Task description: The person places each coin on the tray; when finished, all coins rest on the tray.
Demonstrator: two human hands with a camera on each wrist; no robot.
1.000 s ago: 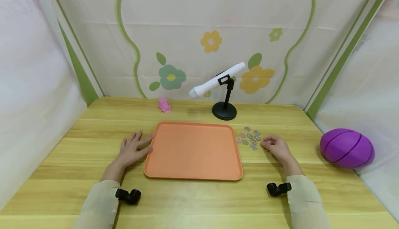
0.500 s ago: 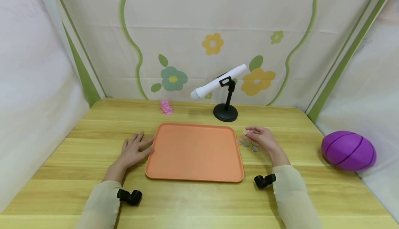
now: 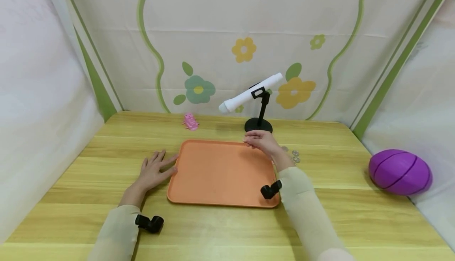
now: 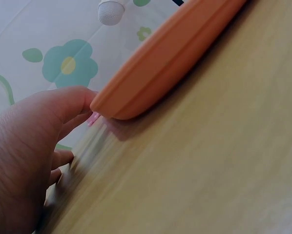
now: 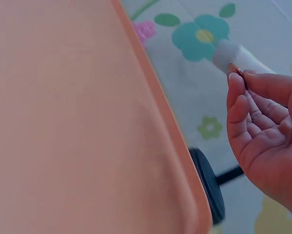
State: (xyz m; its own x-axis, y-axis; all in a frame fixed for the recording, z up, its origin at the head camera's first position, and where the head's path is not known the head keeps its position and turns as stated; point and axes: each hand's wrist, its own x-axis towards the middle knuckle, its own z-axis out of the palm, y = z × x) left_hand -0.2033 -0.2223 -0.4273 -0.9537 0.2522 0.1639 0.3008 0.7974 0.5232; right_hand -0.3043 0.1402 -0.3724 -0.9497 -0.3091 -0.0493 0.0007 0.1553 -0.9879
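My right hand [image 3: 262, 142] is over the far right part of the orange tray [image 3: 217, 174]. In the right wrist view its thumb and index finger pinch a copper-coloured coin [image 5: 237, 71], held on edge. Several silvery coins [image 3: 296, 153] lie on the table right of the tray, partly hidden behind the right wrist. My left hand [image 3: 153, 173] rests on the table at the tray's left side, fingers spread. In the left wrist view, fingers of that hand [image 4: 38, 131] touch the tray's rim [image 4: 151, 73].
Behind the tray stands a white microphone [image 3: 250, 94] on a black stand [image 3: 258, 124]. A small pink toy [image 3: 191, 122] lies at the back left. At the right edge sits a purple ball [image 3: 400, 172]. Printed curtains enclose the table.
My right hand has moved left from the coins to above the tray, carrying a coin. My left hand has stayed at the tray's left edge.
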